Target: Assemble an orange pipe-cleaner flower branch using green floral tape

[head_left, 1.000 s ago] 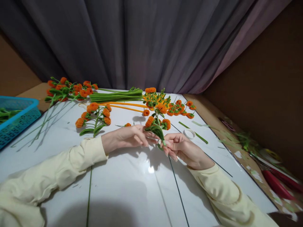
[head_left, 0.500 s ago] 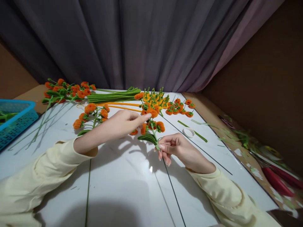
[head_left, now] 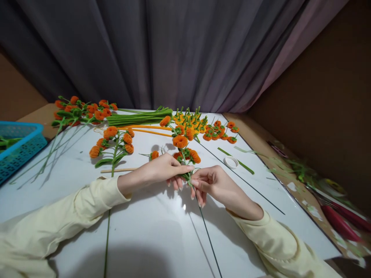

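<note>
Orange fuzzy blooms and green leaves make up a pipe-cleaner flower stem, held tilted above the white table. My right hand pinches it low, just under the leaves, where a thin dark wire runs down toward me. My left hand is closed at the leaves from the other side, its thumb over the stem and its fingers below; the leaves are mostly hidden. A second, finished-looking flower stem lies to the left on a long green stalk. Close beyond my left hand is a single orange bloom.
Green pipe cleaners lie at the back, with yellow flower pieces and small orange blooms beside them. A white tape roll is at right. Red-handled pliers lie far right, a blue basket far left.
My left hand has come down from the blooms to the leaves and stem beside my right hand. The blooms have shifted slightly left; a tan stick and a loose bloom now show.
</note>
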Tool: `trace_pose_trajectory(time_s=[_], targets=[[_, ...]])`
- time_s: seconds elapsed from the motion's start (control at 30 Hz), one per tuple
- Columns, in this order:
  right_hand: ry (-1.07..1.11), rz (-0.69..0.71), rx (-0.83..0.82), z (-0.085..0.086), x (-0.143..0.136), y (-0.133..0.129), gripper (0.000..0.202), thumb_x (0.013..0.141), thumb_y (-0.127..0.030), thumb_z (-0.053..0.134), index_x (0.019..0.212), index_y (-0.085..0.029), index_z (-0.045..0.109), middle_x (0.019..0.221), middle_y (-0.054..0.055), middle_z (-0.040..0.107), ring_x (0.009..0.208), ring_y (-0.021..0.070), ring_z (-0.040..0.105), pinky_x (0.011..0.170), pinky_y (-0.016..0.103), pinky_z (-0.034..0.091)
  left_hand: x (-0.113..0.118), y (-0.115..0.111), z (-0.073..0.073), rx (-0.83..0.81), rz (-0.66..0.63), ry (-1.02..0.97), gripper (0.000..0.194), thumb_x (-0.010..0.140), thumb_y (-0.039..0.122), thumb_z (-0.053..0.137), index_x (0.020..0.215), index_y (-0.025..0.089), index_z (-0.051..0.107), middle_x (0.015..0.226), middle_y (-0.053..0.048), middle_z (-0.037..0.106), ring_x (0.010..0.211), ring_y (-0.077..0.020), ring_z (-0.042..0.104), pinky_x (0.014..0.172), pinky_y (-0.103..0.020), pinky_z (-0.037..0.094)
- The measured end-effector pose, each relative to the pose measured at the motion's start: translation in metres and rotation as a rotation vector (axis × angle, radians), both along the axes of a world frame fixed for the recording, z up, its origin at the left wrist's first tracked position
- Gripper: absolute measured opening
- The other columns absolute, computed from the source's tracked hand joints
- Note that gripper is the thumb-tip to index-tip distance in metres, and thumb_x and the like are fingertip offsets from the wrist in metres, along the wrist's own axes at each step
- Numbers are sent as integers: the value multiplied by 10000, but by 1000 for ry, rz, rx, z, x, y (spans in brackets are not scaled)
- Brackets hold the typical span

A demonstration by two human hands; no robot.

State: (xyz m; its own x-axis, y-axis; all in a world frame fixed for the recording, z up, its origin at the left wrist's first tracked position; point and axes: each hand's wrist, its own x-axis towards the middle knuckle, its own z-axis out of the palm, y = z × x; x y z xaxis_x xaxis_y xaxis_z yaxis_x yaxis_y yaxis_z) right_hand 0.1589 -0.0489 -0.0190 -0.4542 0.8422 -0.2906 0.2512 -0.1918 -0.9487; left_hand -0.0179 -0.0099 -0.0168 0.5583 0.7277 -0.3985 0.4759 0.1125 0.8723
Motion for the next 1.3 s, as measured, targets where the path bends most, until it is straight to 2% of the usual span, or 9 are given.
trace_pose_trajectory(time_s=[0.13, 0.3, 0.43, 0.57, 0.77, 0.93, 1.1, 1.3], targets=[[-30, -6, -4, -1, -2, -1, 260, 784, -306, 580, 589, -135, 579, 434, 5, 576, 366, 106, 545, 405, 209, 453, 4, -4, -6, -57, 34, -61, 425, 826, 469, 549, 627, 107, 648, 505, -25, 624, 458, -100, 560, 443, -192, 368], [60, 29, -76, -1, -1, 2, 294, 706, -365, 710, 595, -124, 584, 419, -3, 578, 349, 96, 530, 377, 194, 440, 7, -7, -7, -34, 89, -79, 334, 808, 354, 582, 552, 143, 540, 460, 26, 566, 416, -80, 500, 406, -187, 348], [159, 75, -143, -6, 5, 8, 284, 714, -353, 718, 640, -94, 629, 555, 43, 658, 400, 98, 575, 368, 181, 444, 9, -9, -1, 28, 114, -74, 293, 832, 279, 550, 571, 153, 510, 454, 49, 533, 407, -71, 473, 404, -182, 341], [225, 172, -225, -13, 14, 15, 256, 735, -325, 717, 738, -73, 672, 728, 97, 710, 512, 135, 652, 398, 187, 479, 8, -11, 2, 50, 55, -141, 255, 830, 255, 555, 599, 153, 518, 464, 55, 517, 399, -66, 443, 393, -181, 325], [324, 300, -279, -16, 21, 21, 247, 779, -306, 700, 792, -60, 692, 727, 99, 718, 491, 121, 650, 436, 188, 509, 4, -13, 3, 166, -48, -244, 244, 828, 243, 559, 607, 150, 520, 486, 65, 495, 411, -52, 391, 417, -176, 301], [426, 375, -336, -24, 20, 22, 244, 790, -300, 693, 801, -57, 693, 632, 80, 706, 418, 111, 615, 403, 182, 495, 1, -13, 5, 228, -147, -293, 212, 841, 248, 553, 659, 140, 562, 601, 27, 565, 546, -83, 500, 517, -180, 379], [484, 367, -351, -30, 16, 16, 300, 746, -363, 727, 792, -72, 671, 602, 71, 700, 377, 108, 583, 340, 170, 442, -3, -14, 8, 278, -191, -309, 225, 844, 277, 554, 657, 152, 554, 656, 19, 572, 644, -113, 536, 620, -206, 424], [482, 319, -282, -25, 13, 11, 291, 752, -364, 723, 732, -78, 674, 597, 60, 688, 370, 106, 578, 363, 183, 466, -5, -13, 12, 277, -196, -249, 253, 841, 336, 562, 662, 158, 558, 632, 20, 558, 610, -117, 517, 589, -215, 413]])
